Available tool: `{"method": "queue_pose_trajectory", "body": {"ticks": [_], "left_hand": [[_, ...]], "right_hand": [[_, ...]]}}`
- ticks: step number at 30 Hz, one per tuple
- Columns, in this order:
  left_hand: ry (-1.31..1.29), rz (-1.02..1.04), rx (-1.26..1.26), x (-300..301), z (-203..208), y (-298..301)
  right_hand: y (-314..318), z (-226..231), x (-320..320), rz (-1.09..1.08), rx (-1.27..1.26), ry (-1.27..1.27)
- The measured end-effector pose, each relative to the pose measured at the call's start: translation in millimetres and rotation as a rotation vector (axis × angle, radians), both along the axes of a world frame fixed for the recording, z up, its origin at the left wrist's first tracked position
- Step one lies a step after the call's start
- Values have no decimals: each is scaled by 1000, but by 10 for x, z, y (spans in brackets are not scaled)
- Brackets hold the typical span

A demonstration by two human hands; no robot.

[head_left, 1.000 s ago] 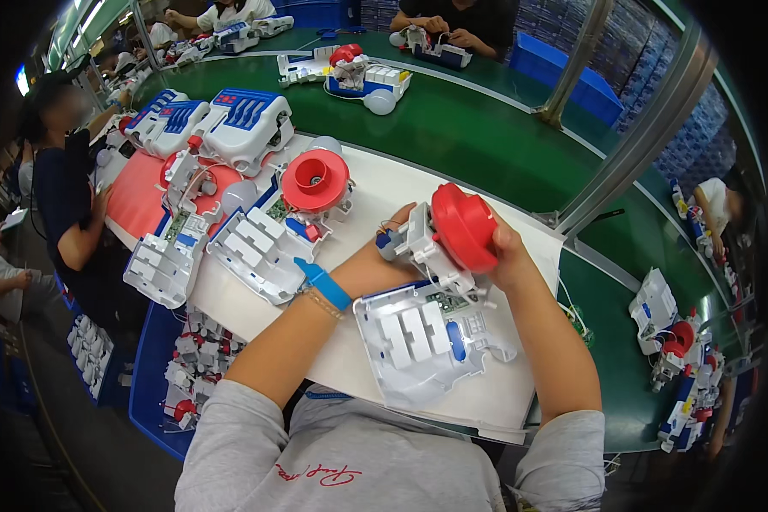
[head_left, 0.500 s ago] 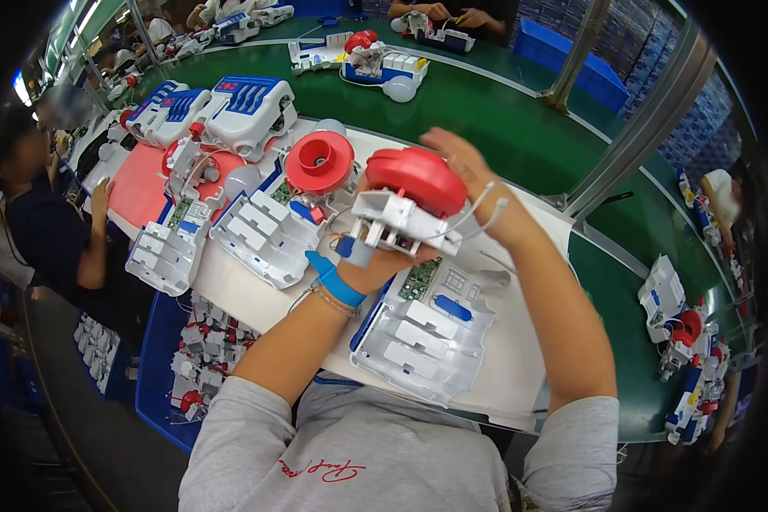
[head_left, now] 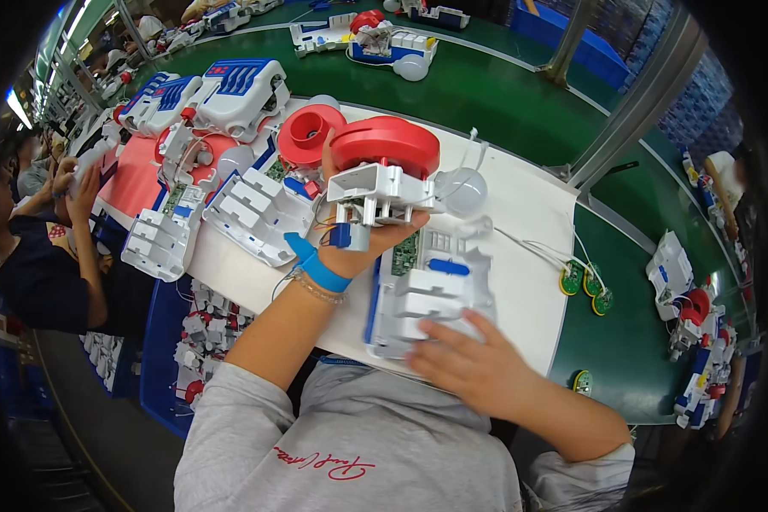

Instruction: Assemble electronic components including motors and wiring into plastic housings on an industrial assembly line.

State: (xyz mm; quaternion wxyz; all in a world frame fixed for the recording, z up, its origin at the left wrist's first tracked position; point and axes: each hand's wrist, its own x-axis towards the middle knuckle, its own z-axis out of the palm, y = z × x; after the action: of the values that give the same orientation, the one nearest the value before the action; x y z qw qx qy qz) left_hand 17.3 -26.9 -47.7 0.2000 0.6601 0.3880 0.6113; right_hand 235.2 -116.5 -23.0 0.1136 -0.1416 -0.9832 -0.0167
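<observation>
My left hand (head_left: 358, 249), with a blue wrist strap, is closed around the underside of a red wheel-shaped part on a white plastic frame (head_left: 380, 183). A small motor with a blue end hangs below that frame. My right hand (head_left: 478, 367), slightly blurred, has its fingers spread over the near edge of a white housing half (head_left: 435, 294). That housing lies open side up, showing a green circuit board and a blue piece; whether my fingers press on it I cannot tell. A white bulb-like globe (head_left: 463, 191) sits just right of the held part.
Two similar opened housings (head_left: 260, 213) with red parts lie to the left, in front of blue-and-white assembled units (head_left: 239, 94). Round green boards (head_left: 602, 300) on white wires lie at the right. A blue bin (head_left: 162, 367) stands lower left. A co-worker (head_left: 43, 264) works at the left.
My right hand has left the red part and come down to the housing's near edge. The housing has turned straighter and shifted away from me. The held part has moved left, uncovering the globe.
</observation>
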Motion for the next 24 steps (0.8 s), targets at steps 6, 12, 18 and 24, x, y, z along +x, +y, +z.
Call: {"method": "queue_pose_trajectory", "body": {"ticks": [6,12,18,24], "left_hand": [[100,-37,-62,-95,16,-198],[70,-136,-125,126,160,-364],[24,-91,-177,122,147,-392],[-440,-292,-502,93,107,-425]], "right_hand": [[331,-5,698,-380,-25,37],[669,232,711,-724,80,350],[781,401,30,-519,258,374],[842,354,-79,-489,18,372]]}}
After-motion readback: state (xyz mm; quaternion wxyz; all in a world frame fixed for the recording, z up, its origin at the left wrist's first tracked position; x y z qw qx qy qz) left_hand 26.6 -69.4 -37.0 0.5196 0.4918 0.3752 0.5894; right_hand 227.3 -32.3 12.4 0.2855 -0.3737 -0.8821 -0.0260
